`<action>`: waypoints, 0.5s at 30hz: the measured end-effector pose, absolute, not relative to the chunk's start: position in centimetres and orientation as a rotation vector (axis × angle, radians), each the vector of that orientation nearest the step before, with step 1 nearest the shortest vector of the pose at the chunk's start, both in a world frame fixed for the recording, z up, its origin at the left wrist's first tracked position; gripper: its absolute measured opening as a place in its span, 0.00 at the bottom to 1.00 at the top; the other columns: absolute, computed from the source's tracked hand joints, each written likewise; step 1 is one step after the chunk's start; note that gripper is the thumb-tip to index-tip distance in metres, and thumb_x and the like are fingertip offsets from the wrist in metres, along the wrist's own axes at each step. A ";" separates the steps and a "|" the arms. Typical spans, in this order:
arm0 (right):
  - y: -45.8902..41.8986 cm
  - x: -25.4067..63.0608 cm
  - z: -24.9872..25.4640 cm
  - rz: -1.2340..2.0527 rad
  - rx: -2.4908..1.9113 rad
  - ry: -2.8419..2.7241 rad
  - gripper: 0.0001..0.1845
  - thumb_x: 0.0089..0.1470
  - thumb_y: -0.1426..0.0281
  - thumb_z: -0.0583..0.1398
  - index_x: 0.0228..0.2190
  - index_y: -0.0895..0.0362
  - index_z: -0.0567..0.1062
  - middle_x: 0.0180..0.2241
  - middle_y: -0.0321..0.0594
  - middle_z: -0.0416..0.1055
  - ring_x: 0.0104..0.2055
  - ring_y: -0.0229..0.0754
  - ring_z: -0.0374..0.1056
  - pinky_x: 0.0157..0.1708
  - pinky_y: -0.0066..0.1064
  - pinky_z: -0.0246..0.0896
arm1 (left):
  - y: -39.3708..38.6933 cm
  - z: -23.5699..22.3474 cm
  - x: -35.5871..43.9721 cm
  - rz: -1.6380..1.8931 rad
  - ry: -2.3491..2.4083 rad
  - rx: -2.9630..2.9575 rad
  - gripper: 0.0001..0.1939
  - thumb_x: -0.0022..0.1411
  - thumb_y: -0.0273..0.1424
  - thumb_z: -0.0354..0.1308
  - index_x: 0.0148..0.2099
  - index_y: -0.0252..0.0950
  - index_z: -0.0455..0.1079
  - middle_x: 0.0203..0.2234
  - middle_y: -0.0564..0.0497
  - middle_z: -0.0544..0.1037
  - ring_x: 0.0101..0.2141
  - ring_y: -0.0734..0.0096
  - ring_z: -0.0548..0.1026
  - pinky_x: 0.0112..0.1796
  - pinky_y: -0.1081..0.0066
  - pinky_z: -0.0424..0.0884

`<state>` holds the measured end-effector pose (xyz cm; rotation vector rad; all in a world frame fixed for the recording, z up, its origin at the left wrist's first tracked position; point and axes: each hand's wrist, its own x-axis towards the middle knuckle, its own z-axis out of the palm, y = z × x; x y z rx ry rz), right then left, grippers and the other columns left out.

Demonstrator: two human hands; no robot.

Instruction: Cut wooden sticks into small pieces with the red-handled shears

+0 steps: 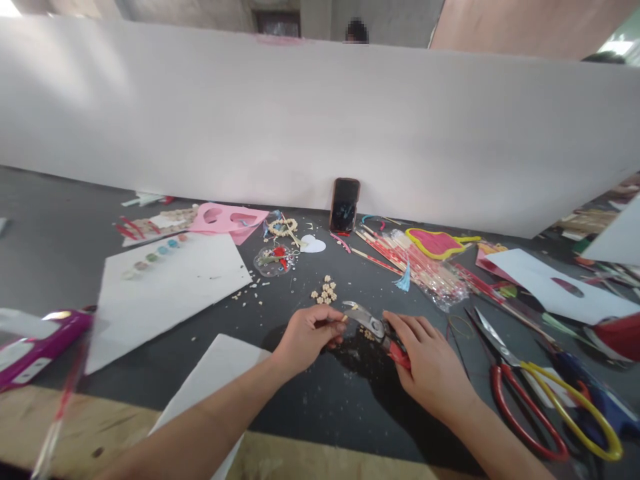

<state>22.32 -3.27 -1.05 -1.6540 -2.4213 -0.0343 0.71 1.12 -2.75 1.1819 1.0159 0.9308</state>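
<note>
My right hand [433, 363] is wrapped round the red handles of a pair of pruning shears [369, 323], whose metal jaws point left toward my other hand. My left hand [310, 335] is closed in a pinch on a small tan piece [345, 319], right by the jaws; its kind is too small to make out. Just beyond the left hand lies a little heap of tan flower-shaped pieces [326, 291]. More small tan bits [369, 335] are on the dark table under the shears.
A phone [345, 205] leans on the white partition [320, 127]. Red-and-cream sticks [380, 250] and scissors [520, 373] lie to the right. White sheets [170, 287], pink cut paper [225, 219] and a purple tool [45, 347] are on the left. Beyond the partition a person's head [357, 30] shows.
</note>
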 end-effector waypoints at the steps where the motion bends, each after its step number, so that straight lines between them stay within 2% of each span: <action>1: -3.3 22.3 -1.1 -0.028 -1.650 -2.422 0.30 0.46 0.75 0.52 0.53 0.59 0.59 0.49 0.46 0.64 0.49 0.49 0.57 0.46 0.42 0.55 | 1.1 -2.7 0.7 0.922 1.011 1.192 0.07 0.49 0.31 0.59 0.29 0.31 0.70 0.17 0.54 0.71 0.20 0.76 0.69 0.23 0.76 0.68; 15: -3.5 22.1 -0.8 0.023 -1.651 -2.409 0.28 0.42 0.77 0.52 0.49 0.57 0.62 0.42 0.46 0.67 0.44 0.47 0.62 0.44 0.40 0.58 | 1.2 -2.7 0.5 0.886 1.031 1.270 0.08 0.52 0.32 0.57 0.31 0.32 0.72 0.20 0.52 0.72 0.21 0.75 0.71 0.22 0.77 0.67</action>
